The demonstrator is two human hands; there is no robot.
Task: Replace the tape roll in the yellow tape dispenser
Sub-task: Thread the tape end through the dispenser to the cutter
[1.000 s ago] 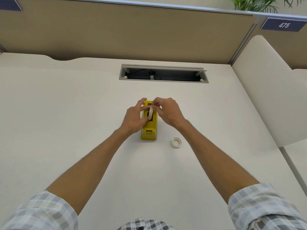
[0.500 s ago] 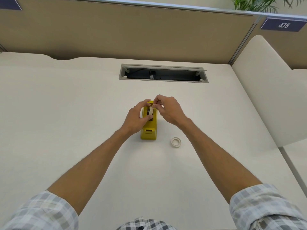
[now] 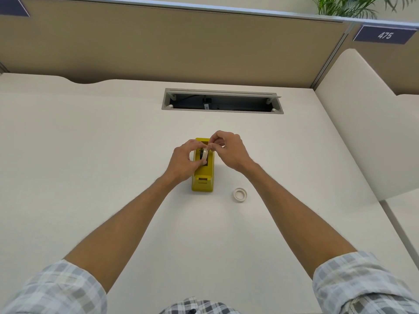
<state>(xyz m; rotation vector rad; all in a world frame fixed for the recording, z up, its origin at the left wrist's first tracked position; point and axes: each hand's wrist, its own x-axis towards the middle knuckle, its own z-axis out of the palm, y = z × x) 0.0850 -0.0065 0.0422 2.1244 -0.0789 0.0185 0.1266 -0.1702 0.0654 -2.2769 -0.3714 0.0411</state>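
The yellow tape dispenser stands on the pale desk, its cutter end toward me. A white tape roll is held upright, edge on, just above the dispenser's open well. My left hand grips the roll between thumb and fingers. My right hand pinches the roll's top edge with thumb and forefinger. A second white ring, thin like a tape core, lies flat on the desk to the right of the dispenser's near end.
An open cable tray slot is cut into the desk beyond the dispenser. A beige partition wall closes the back, and a curved side divider bounds the right. A sign reading 475 hangs at the upper right.
Both hands have shifted slightly away from me over the dispenser, and the roll now stands more upright between them. The ring on the desk has not moved.
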